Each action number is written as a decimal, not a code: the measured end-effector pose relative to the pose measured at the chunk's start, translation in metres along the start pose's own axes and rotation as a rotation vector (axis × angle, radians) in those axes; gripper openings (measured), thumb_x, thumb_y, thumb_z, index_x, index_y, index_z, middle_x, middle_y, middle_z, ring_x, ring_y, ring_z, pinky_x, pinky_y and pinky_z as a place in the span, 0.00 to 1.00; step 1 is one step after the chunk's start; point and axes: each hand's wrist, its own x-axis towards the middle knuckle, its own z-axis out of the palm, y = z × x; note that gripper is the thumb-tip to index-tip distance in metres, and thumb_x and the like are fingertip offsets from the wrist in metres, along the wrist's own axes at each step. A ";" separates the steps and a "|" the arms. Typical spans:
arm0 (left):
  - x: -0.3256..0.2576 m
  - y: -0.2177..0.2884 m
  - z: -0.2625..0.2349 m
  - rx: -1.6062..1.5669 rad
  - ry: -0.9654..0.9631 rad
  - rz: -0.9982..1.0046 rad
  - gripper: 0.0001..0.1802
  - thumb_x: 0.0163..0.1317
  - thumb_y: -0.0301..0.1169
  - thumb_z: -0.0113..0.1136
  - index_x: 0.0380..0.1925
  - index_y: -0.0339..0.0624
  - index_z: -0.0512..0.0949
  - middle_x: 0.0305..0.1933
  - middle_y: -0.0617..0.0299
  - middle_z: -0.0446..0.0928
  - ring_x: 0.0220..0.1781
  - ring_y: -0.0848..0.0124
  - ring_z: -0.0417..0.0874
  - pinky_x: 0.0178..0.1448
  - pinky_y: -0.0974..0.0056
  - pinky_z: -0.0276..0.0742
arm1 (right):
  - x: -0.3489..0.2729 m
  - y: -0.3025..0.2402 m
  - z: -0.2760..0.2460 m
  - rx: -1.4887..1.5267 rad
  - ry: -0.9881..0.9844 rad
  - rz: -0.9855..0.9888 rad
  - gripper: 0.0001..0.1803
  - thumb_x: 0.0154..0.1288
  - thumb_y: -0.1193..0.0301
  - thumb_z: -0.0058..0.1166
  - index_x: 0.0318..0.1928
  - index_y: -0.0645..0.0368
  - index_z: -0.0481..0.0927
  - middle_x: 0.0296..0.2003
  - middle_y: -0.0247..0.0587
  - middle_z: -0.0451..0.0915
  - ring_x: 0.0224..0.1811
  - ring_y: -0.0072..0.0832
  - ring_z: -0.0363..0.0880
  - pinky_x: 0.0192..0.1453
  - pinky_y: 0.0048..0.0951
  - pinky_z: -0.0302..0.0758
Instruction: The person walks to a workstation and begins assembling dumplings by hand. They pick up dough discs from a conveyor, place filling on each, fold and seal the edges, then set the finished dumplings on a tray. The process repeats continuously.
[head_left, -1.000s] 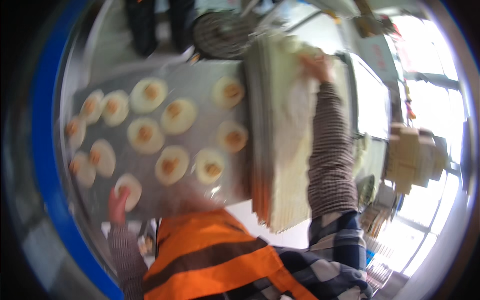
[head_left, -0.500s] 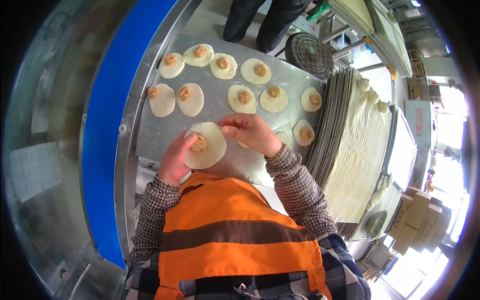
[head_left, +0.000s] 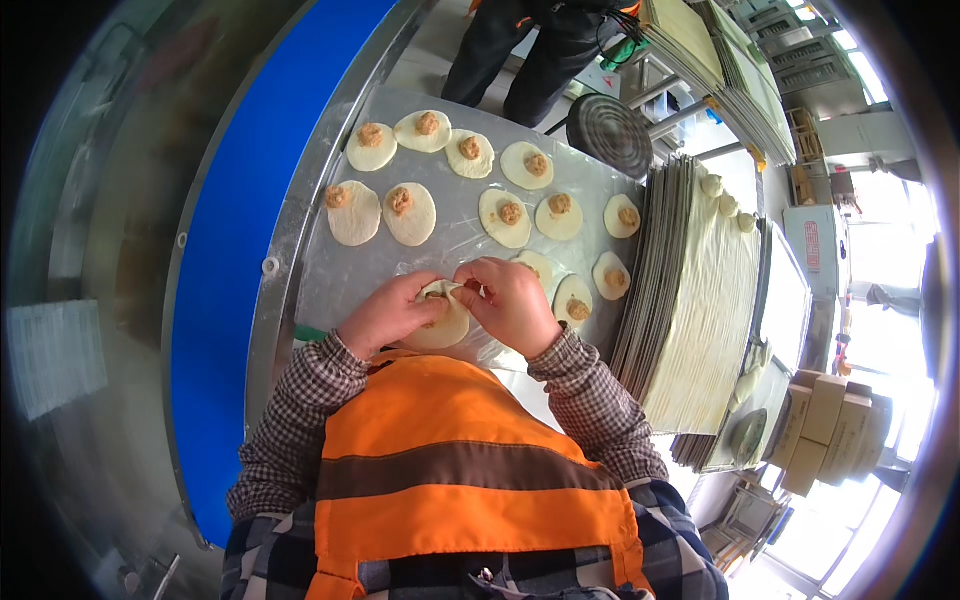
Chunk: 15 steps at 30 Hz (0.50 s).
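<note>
Between my two hands is a round dough wrapper with a lump of brown filling, partly hidden by my fingers. My left hand is closed on its left side, the thumb over the filling. My right hand pinches the wrapper's far edge, which is drawn up and folded at the fingertips. Beyond my hands, several flat dough wrappers lie on the metal table, most with a lump of filling on top.
At the right stands a tall stack of trays covered with pale cloth, with several dough balls on its far end. A blue panel runs along the left. Past the table are a person's dark-trousered legs and a round stool.
My right hand has come down to the wrapper and now pinches its far edge. The wrapper, flat and open before, is partly folded up. The view has shifted slightly.
</note>
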 end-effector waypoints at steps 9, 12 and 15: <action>0.004 0.006 -0.003 -0.389 0.003 -0.057 0.19 0.62 0.31 0.58 0.52 0.35 0.75 0.43 0.61 0.79 0.44 0.74 0.79 0.51 0.70 0.74 | -0.012 0.001 0.003 0.092 0.158 -0.008 0.11 0.56 0.77 0.60 0.41 0.63 0.78 0.31 0.45 0.79 0.30 0.37 0.79 0.35 0.32 0.76; 0.005 0.004 0.002 -0.163 -0.005 0.088 0.19 0.62 0.32 0.58 0.52 0.35 0.75 0.44 0.60 0.79 0.45 0.74 0.79 0.51 0.69 0.74 | -0.011 0.002 -0.002 0.246 0.136 0.032 0.10 0.57 0.79 0.59 0.40 0.63 0.78 0.29 0.42 0.79 0.26 0.30 0.77 0.32 0.27 0.75; 0.010 0.004 0.007 -0.074 -0.027 0.061 0.20 0.60 0.32 0.59 0.51 0.35 0.75 0.44 0.59 0.79 0.45 0.73 0.80 0.50 0.68 0.75 | -0.011 0.002 -0.007 0.137 0.054 -0.029 0.10 0.57 0.79 0.60 0.40 0.63 0.79 0.29 0.42 0.79 0.26 0.29 0.77 0.32 0.26 0.74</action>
